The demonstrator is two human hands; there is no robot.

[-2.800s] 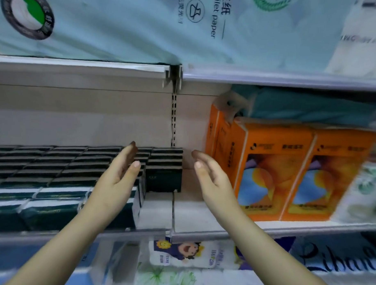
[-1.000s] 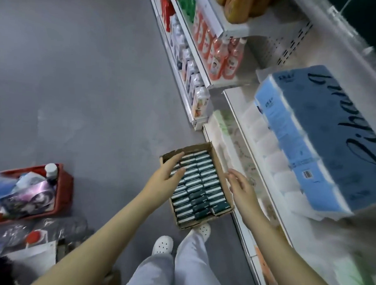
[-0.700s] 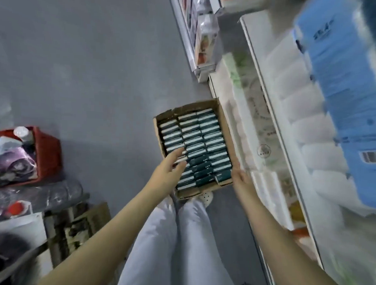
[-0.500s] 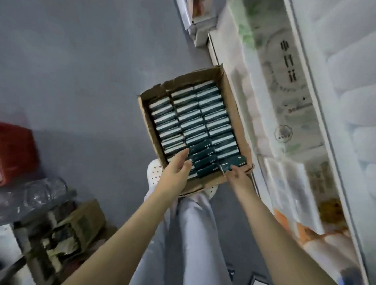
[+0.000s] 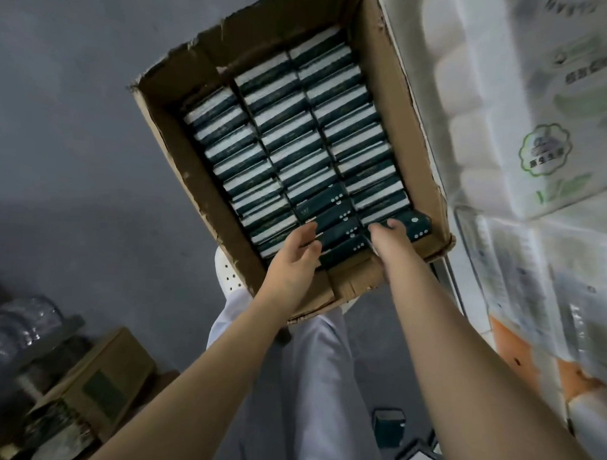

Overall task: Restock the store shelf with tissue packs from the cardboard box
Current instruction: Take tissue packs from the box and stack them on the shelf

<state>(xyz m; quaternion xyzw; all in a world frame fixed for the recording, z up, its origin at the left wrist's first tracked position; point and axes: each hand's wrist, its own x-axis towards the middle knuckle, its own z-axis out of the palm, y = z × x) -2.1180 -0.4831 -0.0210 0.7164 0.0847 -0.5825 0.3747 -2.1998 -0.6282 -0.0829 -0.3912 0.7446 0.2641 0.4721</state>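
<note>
1 cardboard box at 12 o'clock holds 3 columns of tissue packs. 2 arms reach its near end: left hand rests loosely spread on packs, right hand curls its fingers over the 5 o'clock corner pack.

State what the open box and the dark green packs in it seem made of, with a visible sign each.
Box: matte brown cardboard, its rim torn and frayed. Packs: probably glossy plastic film over tissue, judging by faint sheen; blur leaves it open.

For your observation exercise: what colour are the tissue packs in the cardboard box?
The tissue packs are dark green with white edges; the head view shows it best.
</note>
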